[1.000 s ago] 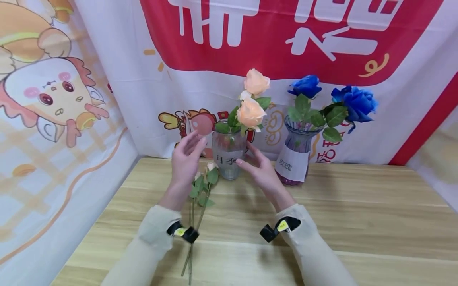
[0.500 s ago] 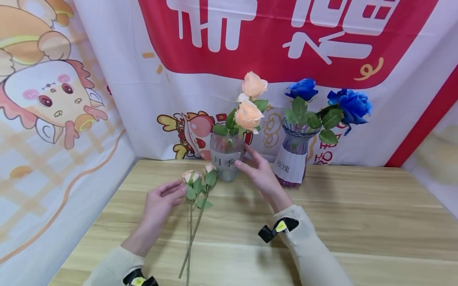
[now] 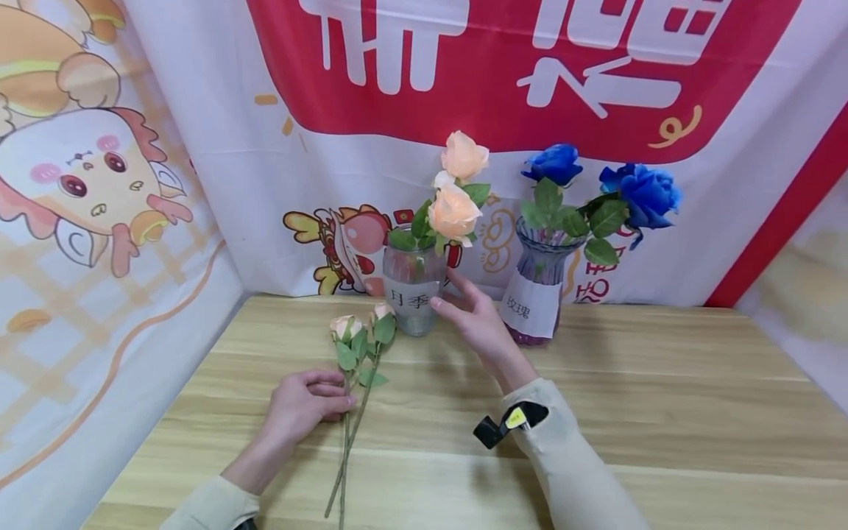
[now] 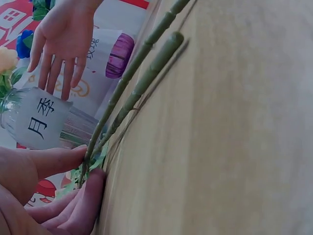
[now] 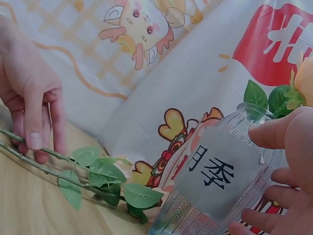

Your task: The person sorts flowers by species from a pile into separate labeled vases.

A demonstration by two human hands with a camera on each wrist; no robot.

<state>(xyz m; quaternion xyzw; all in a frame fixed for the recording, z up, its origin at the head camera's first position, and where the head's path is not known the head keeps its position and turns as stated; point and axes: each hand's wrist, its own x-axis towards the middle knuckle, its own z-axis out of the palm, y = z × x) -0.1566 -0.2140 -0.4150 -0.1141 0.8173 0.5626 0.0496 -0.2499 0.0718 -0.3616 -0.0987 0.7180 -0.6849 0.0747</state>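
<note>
Two pale peach roses lie on the table with crossed stems: a left rose (image 3: pixel 346 328) and a right rose (image 3: pixel 383 328). My left hand (image 3: pixel 299 406) pinches the left rose's stem just below its leaves, thumb on one side and fingers on the other. In the left wrist view both green stems (image 4: pixel 142 83) run out past the fingertips. A clear glass vase (image 3: pixel 416 326) with a white paper label stands behind, holding peach roses (image 3: pixel 454 212). Beside its right side is my right hand (image 3: pixel 482 325), fingers extended and thumb at the label's edge.
To the right stands a purple-tinted glass vase (image 3: pixel 542 269) with a white label, holding blue roses (image 3: pixel 644 193). A printed cloth (image 3: pixel 318 177) hangs close behind both vases. Another patterned cloth (image 3: pixel 192 294) borders the wooden table (image 3: pixel 629 427) at left.
My left hand has come away from the vase's left side, down past the lying blooms to the left rose's stem. My right hand has stayed beside the vase.
</note>
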